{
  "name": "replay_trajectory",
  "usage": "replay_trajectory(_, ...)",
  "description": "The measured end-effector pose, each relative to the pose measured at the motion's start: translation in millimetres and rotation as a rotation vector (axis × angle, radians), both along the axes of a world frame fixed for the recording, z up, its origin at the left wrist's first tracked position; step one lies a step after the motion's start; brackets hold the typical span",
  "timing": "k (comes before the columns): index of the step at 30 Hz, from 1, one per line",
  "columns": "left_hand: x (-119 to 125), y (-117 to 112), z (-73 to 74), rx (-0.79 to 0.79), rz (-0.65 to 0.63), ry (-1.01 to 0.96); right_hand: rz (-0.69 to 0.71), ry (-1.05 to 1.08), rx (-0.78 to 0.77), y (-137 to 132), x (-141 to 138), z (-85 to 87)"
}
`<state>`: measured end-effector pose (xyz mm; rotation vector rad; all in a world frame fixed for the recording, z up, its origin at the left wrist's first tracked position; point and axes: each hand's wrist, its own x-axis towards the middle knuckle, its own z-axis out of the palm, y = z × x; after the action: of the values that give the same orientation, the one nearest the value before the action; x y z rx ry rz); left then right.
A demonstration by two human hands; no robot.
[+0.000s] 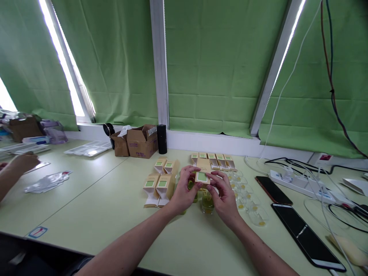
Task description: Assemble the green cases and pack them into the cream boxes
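Both my hands meet over the middle of the pale green table (94, 203) and grip one small tan carton with a green label (202, 174). My left hand (184, 191) pinches its left side; my right hand (225, 195) holds its right side with fingers curled. Under the hands stand small glass bottles of yellow-green liquid (207, 203). To the left lie several open tan cartons (159, 180). A row of finished cartons (214, 160) stands behind. Clear plastic caps with yellow dots (247, 199) lie to the right.
Two dark phones (273, 189) (307, 235) and a white power strip with cables (299, 182) lie at the right. Brown cardboard boxes (139, 142) and a black cylinder (161, 138) stand by the window. Another person's hand (24, 163) rests at the far left near plastic packets (47, 182).
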<state>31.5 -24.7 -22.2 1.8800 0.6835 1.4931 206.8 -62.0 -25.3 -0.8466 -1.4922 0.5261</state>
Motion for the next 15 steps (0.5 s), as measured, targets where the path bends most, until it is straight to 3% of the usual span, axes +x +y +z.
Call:
replay_trajectory(9, -2.9, -5.5, 10.2, 0.056, 0.034, 0.078, 0.038, 0.032, -0.047, 1.6, 0.3, -0.8)
replay_trajectory(15, -6.2, -9.2, 11.4, 0.146, 0.149, 0.214, 0.051, 0.028, -0.075, 5.1, 2.3, -3.2)
